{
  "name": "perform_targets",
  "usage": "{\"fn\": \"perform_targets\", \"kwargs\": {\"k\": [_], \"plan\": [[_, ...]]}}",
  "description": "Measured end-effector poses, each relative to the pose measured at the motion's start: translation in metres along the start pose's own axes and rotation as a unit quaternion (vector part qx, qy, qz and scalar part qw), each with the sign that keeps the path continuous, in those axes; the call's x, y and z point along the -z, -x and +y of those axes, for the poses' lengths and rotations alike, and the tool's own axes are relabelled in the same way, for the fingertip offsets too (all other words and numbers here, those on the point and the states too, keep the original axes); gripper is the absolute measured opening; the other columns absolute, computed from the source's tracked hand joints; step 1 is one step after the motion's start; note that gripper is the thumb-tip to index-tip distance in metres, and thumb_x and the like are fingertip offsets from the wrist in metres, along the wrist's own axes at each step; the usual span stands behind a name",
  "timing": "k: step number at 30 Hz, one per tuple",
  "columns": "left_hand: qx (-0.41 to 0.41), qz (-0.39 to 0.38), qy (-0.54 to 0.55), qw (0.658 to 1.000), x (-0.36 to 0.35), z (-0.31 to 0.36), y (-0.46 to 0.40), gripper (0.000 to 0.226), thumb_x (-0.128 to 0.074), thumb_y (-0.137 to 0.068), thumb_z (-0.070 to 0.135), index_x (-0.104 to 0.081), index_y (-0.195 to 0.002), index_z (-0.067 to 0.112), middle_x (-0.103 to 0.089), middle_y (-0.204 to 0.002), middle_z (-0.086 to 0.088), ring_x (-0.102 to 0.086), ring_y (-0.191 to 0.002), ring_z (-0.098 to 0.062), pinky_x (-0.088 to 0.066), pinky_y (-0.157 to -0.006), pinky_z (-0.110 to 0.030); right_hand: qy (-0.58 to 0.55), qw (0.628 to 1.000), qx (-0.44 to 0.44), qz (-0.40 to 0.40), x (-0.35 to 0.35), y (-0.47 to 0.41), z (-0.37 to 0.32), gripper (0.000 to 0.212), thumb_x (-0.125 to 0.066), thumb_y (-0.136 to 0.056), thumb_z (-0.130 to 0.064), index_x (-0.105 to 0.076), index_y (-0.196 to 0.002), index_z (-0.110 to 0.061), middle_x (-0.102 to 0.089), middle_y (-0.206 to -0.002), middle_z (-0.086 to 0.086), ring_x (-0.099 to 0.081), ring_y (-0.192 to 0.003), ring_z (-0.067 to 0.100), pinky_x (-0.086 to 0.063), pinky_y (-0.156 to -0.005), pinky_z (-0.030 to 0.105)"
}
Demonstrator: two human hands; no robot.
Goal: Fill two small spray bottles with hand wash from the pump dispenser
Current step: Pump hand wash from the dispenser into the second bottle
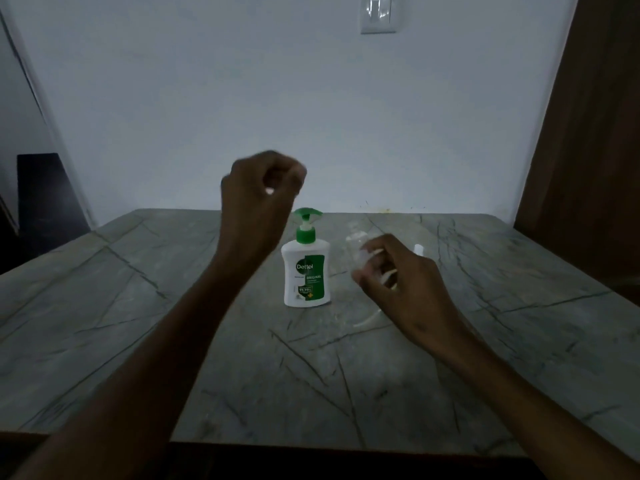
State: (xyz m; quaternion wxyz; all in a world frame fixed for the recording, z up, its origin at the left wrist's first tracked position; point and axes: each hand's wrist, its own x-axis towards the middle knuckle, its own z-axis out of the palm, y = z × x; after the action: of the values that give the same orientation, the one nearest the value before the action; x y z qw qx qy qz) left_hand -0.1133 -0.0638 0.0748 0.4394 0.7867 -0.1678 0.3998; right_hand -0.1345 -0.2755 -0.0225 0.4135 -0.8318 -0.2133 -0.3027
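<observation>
Filling looks not yet begun: the pump dispenser [306, 263] stands upright mid-table [104, 323] with nothing under its spout. The right hand [398, 275] grips a clear spray bottle [356, 242] just beside it. The left hand [263, 188], raised above, curls around something small and white, perhaps a cap.

Dim room: grey veined table [138, 323], pale wall [242, 98], switch plate [379, 13].
</observation>
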Motion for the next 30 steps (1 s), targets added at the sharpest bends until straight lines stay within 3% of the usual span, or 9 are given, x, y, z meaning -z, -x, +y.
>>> {"fn": "perform_targets", "kwargs": {"k": [3,6,9,16,19,23,27,29,30], "plan": [[0.014,-0.022,-0.014,1.0,-0.018,-0.011,-0.055,0.032,-0.062,-0.091,0.036,-0.078,-0.089,0.008,-0.077,-0.082,-0.002,-0.075,-0.077,-0.017,-0.063,-0.08,-0.043,0.043,0.998,0.02,0.051,-0.025,-0.026,0.009,0.027,-0.068,-0.09,-0.039,-0.058,-0.111,-0.025,-0.065,-0.088,-0.013,-0.062,-0.081,0.001,-0.051,-0.071,0.021],[0.06,-0.086,-0.071,0.992,-0.044,-0.032,-0.084,0.038,-0.06,-0.086,0.04,-0.077,-0.086,0.006,-0.077,-0.084,-0.01,-0.075,-0.079,-0.028,-0.063,-0.084,-0.047,0.062,0.994,0.033,0.087,-0.047,-0.04,0.02,0.027,-0.067,-0.09,-0.038,-0.057,-0.112,-0.026,-0.062,-0.093,-0.012,-0.058,-0.085,0.005,-0.051,-0.076,0.027],[0.103,-0.131,-0.126,0.978,-0.067,-0.059,-0.093,0.042,-0.057,-0.078,0.045,-0.074,-0.089,0.008,-0.076,-0.088,-0.011,-0.074,-0.083,-0.03,-0.063,-0.086,-0.048,0.049,0.99,0.039,0.124,-0.06,-0.041,0.029,0.025,-0.069,-0.089,-0.031,-0.057,-0.11,-0.025,-0.059,-0.096,-0.013,-0.056,-0.086,0.006,-0.052,-0.077,0.034],[0.171,-0.175,-0.113,0.963,-0.09,-0.095,-0.101,0.025,-0.062,-0.076,0.021,-0.071,-0.089,0.002,-0.075,-0.085,-0.015,-0.076,-0.081,-0.033,-0.065,-0.08,-0.054,0.04,0.986,0.064,0.148,-0.066,-0.038,0.039,0.024,-0.06,-0.09,-0.038,-0.058,-0.107,-0.021,-0.057,-0.093,-0.011,-0.053,-0.083,0.009,-0.051,-0.075,0.037],[0.185,-0.194,-0.13,0.955,-0.096,-0.103,-0.106,0.021,-0.066,-0.07,0.015,-0.071,-0.086,0.002,-0.076,-0.086,-0.013,-0.077,-0.083,-0.03,-0.065,-0.079,-0.052,0.045,0.988,0.077,0.128,-0.065,-0.036,0.044,0.022,-0.063,-0.089,-0.035,-0.057,-0.107,-0.023,-0.054,-0.093,-0.014,-0.052,-0.084,0.009,-0.05,-0.076,0.041],[0.172,-0.213,-0.182,0.944,-0.097,-0.101,-0.102,0.008,-0.068,-0.075,0.006,-0.06,-0.074,0.004,-0.069,-0.085,-0.008,-0.066,-0.078,-0.023,-0.056,-0.066,-0.034,0.061,0.988,0.084,0.111,-0.066,-0.034,0.045,0.026,-0.061,-0.091,-0.041,-0.056,-0.111,-0.024,-0.055,-0.094,-0.013,-0.051,-0.083,0.008,-0.05,-0.075,0.04],[0.147,-0.237,-0.225,0.933,-0.102,-0.101,-0.1,0.009,-0.063,-0.076,0.007,-0.057,-0.069,0.008,-0.07,-0.086,-0.008,-0.062,-0.074,-0.02,-0.05,-0.061,-0.032,0.052,0.988,0.084,0.116,-0.066,-0.035,0.039,0.034,-0.056,-0.093,-0.048,-0.057,-0.116,-0.023,-0.058,-0.096,-0.009,-0.052,-0.084,0.008,-0.052,-0.075,0.038],[0.141,-0.245,-0.231,0.931,-0.104,-0.102,-0.098,0.007,-0.061,-0.072,0.016,-0.063,-0.075,0.01,-0.07,-0.087,-0.005,-0.067,-0.078,-0.022,-0.055,-0.07,-0.035,0.047,0.989,0.08,0.119,-0.067,-0.036,0.038,0.038,-0.055,-0.094,-0.048,-0.057,-0.12,-0.02,-0.061,-0.101,-0.005,-0.054,-0.088,0.01,-0.053,-0.077,0.039],[0.142,-0.245,-0.229,0.932,-0.105,-0.103,-0.097,0.018,-0.059,-0.07,0.021,-0.068,-0.082,0.01,-0.072,-0.089,-0.004,-0.069,-0.081,-0.024,-0.059,-0.077,-0.041,0.046,0.988,0.082,0.121,-0.067,-0.036,0.038,0.039,-0.054,-0.094,-0.047,-0.058,-0.121,-0.019,-0.062,-0.103,-0.003,-0.055,-0.089,0.011,-0.054,-0.078,0.039]]}}
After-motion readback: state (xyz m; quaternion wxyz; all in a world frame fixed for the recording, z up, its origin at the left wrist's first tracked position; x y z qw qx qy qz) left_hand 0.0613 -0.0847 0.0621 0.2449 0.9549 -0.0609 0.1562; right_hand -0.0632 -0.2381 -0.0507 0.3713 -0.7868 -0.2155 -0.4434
